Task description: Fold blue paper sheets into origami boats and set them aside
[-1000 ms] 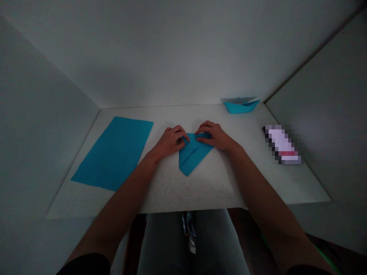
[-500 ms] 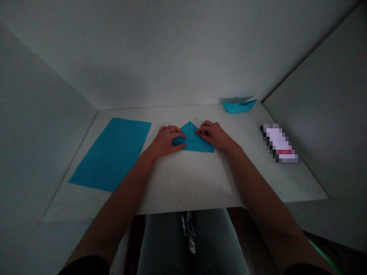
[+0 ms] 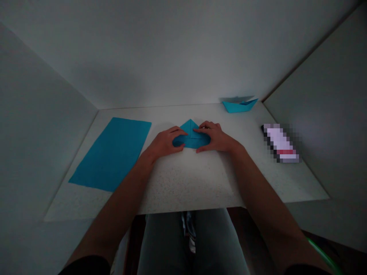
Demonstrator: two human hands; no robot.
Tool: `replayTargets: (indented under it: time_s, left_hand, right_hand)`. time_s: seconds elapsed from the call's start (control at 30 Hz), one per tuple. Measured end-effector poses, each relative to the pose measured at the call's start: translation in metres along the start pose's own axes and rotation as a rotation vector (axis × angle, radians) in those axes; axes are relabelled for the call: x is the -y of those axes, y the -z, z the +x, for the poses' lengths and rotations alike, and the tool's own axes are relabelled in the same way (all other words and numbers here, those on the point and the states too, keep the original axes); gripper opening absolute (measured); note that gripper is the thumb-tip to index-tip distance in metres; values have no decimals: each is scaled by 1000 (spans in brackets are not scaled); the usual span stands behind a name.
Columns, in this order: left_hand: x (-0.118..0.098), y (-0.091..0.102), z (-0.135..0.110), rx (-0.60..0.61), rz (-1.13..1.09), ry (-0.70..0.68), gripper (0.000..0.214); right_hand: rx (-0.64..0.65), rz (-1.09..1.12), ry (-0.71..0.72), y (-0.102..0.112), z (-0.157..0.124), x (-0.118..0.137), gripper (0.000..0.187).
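A folded sheet of blue paper (image 3: 192,143) lies on the table in front of me, its top a triangle with a centre seam and its lower part a strip. My left hand (image 3: 168,142) grips its left side, fingers on the upper face and thumb at the lower edge. On the opposite side my right hand (image 3: 215,137) holds it the same way, with the thumb by the bottom edge. Both side corners of the paper are hidden by my hands.
To the left lies a flat blue sheet (image 3: 111,152). A folded blue paper boat (image 3: 240,106) stands at the back right, near the wall. A pixelated phone (image 3: 281,143) rests on the right of the white table (image 3: 186,183). Walls border the back and sides.
My right thumb has come down to the paper's lower edge, and that hand now wraps its right corner. The paper has shifted slightly away from me. My left hand keeps its hold.
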State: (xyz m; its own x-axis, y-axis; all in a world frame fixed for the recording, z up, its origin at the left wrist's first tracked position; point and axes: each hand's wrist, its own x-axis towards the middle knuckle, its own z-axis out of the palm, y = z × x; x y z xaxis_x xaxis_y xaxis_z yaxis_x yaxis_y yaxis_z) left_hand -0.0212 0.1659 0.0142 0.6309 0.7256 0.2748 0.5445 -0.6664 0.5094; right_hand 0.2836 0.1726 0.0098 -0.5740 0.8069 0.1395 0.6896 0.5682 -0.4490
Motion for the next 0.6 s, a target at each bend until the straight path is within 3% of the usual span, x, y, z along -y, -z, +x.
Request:
replayTargets:
  time_s: [0.13,0.3,0.43,0.6]
  left_hand:
    - [-2,2,-1,11,-16,-19,52]
    - [-2,1,0,17,-11,-2,48]
    - [-1,2,2,-20,-53,13,39]
    - [10,2,5,-97,-46,86,37]
  right_hand:
    - [5,21,24,5,0,3,73]
    - [-5,104,81,13,2,4,41]
    - [-62,114,33,13,3,1,32]
    - [-136,50,-71,9,3,-7,33]
